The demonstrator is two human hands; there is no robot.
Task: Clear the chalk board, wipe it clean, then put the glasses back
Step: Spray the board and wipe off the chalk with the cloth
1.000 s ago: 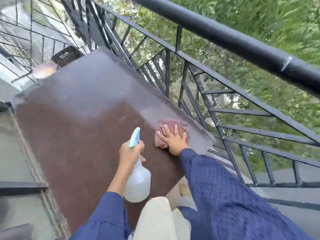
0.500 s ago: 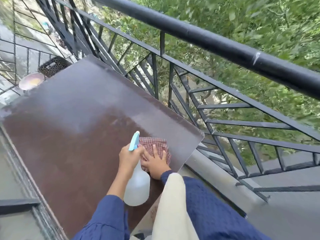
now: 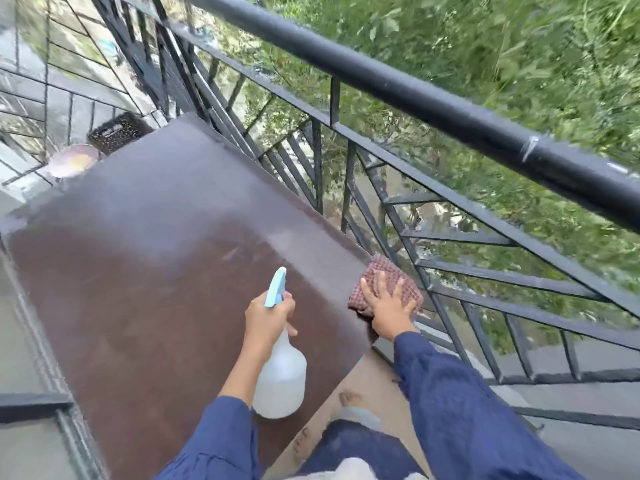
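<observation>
Head view, board: we look down on the brown chalk board (image 3: 149, 258) lying flat beside the black railing (image 3: 408, 95); its far half shows a pale, hazy sheen, its near half is darker.
Head view, right hand: our right hand (image 3: 388, 303) lies flat with fingers spread wide, palm pressed on the checked red cloth (image 3: 391, 282).
Head view, cloth: it sits under that hand at the board's railing-side edge, and part of it hangs past the edge toward the bars.
Head view, left hand: our left hand (image 3: 268, 315) is closed around the neck of the spray bottle (image 3: 278, 375), whose blue nozzle (image 3: 276, 287) points away from us over the board and whose clear body hangs below the fist.
Head view, spacing: the two hands are near each other, the left one to the inner side of the right, with bare board between them.
Head view, beyond the hands: past the board's far corner we see a dark basket (image 3: 116, 131) and a round pale bowl (image 3: 72, 163) just beside it; we cannot make out any glasses.
Change, half a second back: the cloth and our right hand were tucked just behind the bottle hand, well inside the board; now they have slid out to the railing edge.
Change, left hand: it keeps the same grip and place.
</observation>
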